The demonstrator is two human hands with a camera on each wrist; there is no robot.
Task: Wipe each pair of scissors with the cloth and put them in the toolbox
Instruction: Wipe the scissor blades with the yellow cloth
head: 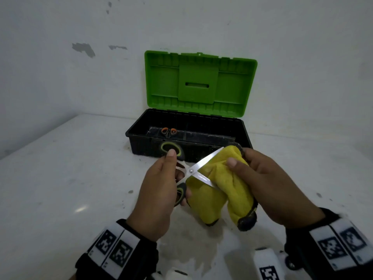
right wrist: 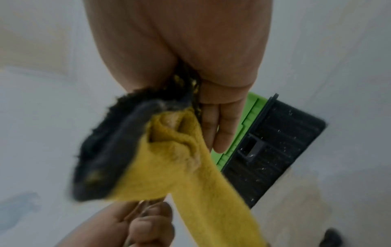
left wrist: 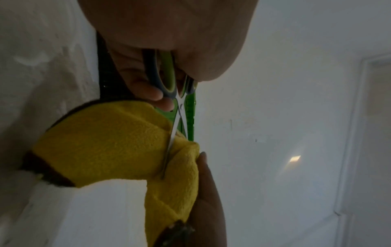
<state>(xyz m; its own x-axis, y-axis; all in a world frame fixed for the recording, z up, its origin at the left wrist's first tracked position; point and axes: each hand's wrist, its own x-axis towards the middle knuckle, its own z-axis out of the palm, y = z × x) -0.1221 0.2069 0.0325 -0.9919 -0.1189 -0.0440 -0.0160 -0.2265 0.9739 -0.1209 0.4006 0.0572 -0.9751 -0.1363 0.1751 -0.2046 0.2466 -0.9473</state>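
My left hand (head: 161, 184) grips the black and green handles of a pair of scissors (head: 193, 169), blades spread apart and pointing right. A yellow cloth (head: 228, 184) with dark edging is bunched in my right hand (head: 260, 178), which pinches it around the blade tips. The left wrist view shows the scissors (left wrist: 178, 113) with one blade buried in a fold of the cloth (left wrist: 118, 143). The cloth (right wrist: 190, 170) hangs below my right hand in the right wrist view. Behind stands the open toolbox (head: 141, 138), black base, green lid up. Orange-handled scissors (head: 169, 131) lie inside it.
The toolbox stands on a white table (head: 70, 168) against a white wall. The toolbox's black front with its latch (right wrist: 275, 150) appears in the right wrist view. White marker-tagged gear (head: 266, 265) sits at the near table edge.
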